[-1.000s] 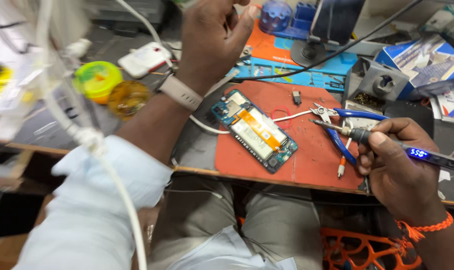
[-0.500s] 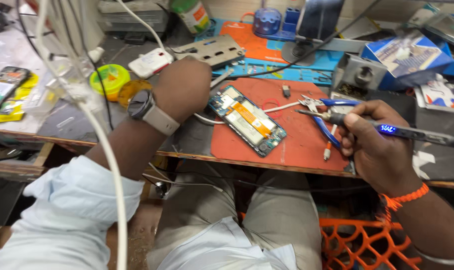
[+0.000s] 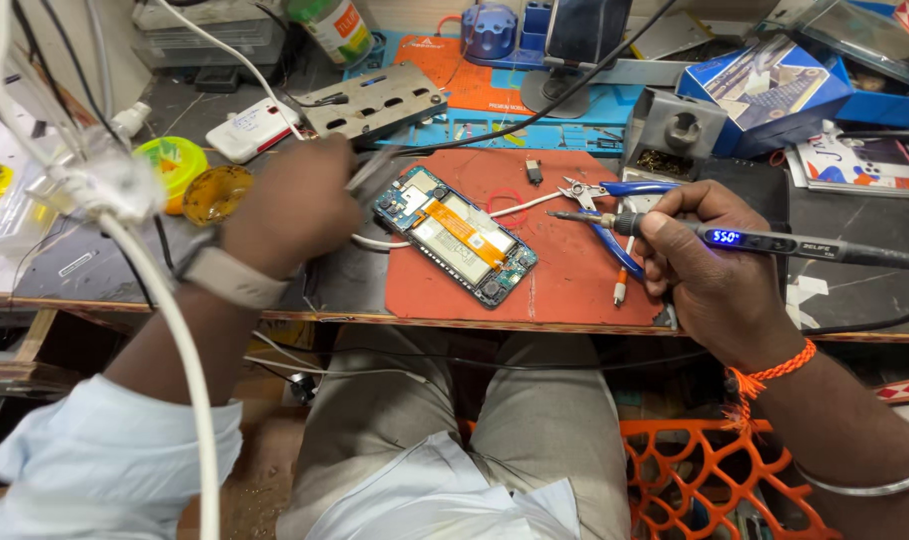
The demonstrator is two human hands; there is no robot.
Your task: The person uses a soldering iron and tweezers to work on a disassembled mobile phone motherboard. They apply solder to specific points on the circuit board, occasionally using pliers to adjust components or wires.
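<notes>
While the right hand point(image 3: 719, 275) grips the soldering iron point(image 3: 764, 242), its tip just off the opened phone point(image 3: 456, 236) on the tabletop mat point(image 3: 564, 270), the left hand point(image 3: 289, 205) pinches blurred tweezers point(image 3: 369, 170) beside the phone. Soldering looks about to begin, which calls for steadying both tips on the board.

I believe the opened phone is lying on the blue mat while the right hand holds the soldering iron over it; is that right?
Not quite. The head view shows the opened phone lying on the red mat, not a blue one; the blue mat sits farther back. The right hand does hold the soldering iron, its tip just right of the phone.
</notes>
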